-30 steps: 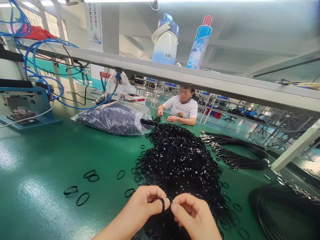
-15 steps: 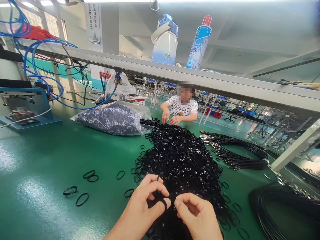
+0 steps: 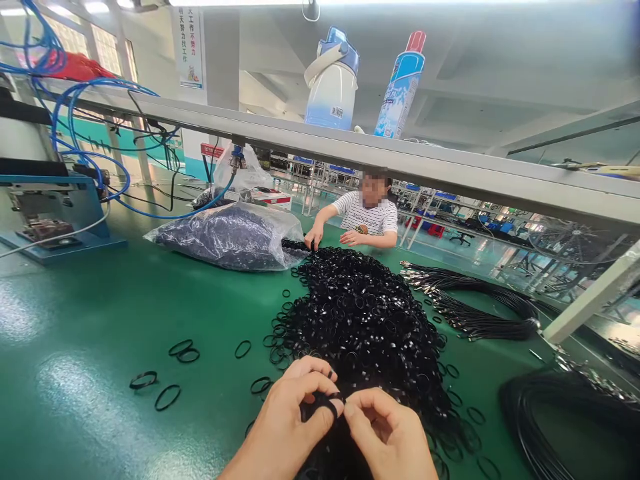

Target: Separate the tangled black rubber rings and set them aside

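**One black ring pinched between my two hands at the near edge of the heap**

Head view: I am pinching one black ring between my left hand and my right hand. The thumb and forefinger of each hand are pressing together on it, so both grips are clamped on that single ring. It is sitting right at my fingertips, between the two hands, just over the near edge of the heap of rings.

That heap is the one big black pile lying on the green table. Left of the heap, six loose rings are lying flat and apart from it. The scattered ones at its right edge are too many and too blurred for me to count.

- **Right of the heap:** one cable bundle and, nearer me, one black cable coil.
- **Beyond the heap, to the left:** one plastic bag of dark parts.
- **At the heap's far end:** one co-worker is reaching both hands to it.
- **On the shelf above the heap:** one flask and one spray can.
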Available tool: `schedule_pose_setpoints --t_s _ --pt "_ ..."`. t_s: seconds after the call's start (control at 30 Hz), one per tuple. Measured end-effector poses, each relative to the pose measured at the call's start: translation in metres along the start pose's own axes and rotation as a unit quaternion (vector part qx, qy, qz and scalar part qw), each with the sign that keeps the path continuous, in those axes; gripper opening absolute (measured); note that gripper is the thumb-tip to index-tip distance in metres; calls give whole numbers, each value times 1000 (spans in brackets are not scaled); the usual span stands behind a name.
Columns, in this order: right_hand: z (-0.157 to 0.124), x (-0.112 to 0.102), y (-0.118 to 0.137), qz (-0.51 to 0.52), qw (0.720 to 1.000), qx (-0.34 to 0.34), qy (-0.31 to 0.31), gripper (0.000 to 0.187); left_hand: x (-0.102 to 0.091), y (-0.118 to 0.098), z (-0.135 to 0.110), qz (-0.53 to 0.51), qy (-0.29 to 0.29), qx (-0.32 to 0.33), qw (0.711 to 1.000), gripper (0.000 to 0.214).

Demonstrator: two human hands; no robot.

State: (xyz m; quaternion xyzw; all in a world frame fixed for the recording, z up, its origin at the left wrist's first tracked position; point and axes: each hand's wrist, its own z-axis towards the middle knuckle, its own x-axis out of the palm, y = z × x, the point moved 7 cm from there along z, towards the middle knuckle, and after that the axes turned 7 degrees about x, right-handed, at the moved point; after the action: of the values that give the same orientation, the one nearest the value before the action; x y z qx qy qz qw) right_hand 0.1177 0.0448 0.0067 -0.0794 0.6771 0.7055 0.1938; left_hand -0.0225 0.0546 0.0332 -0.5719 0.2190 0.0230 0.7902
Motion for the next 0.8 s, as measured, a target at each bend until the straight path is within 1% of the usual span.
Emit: schedule_pose_setpoints --t_s 0.1,0.13,0.2,0.27,0.33,0.4,0.47,0.57,0.7,0.73,0.8 --pt "-2 -2 4 -21 999 -16 -25 23 -4 -1 0 73 -20 6 997 11" --pt "-4 -1 8 -28 999 -33 -29 20 -5 0 0 98 -29 2 995 12" --pt "-10 4 20 -46 994 -96 -29 16 -7 3 -1 126 -39 -16 991 13" --pt "-17 10 32 -69 983 -165 -29 15 -6 6 -2 111 -34 -32 993 15" --pt "-22 14 38 -90 975 -201 -29 16 -3 4 -1 71 -17 -22 997 22" --pt "-21 14 36 -101 975 -197 -28 16 0 1 0 30 0 2 1000 29" --pt "-17 9 31 -105 979 -174 -35 16 3 2 1 -15 24 -3 1000 29" --pt "-11 -1 23 -108 983 -138 -51 16 8 10 2 -103 59 -62 991 20" --pt "-10 -5 21 -115 983 -131 -48 17 16 18 -1 -217 103 -141 960 4" --pt "-10 -6 22 -116 983 -130 -49 17 17 19 -2 -236 107 -147 954 5" --pt "-11 -8 24 -123 983 -121 -58 17 15 21 0 -250 94 -140 954 9"
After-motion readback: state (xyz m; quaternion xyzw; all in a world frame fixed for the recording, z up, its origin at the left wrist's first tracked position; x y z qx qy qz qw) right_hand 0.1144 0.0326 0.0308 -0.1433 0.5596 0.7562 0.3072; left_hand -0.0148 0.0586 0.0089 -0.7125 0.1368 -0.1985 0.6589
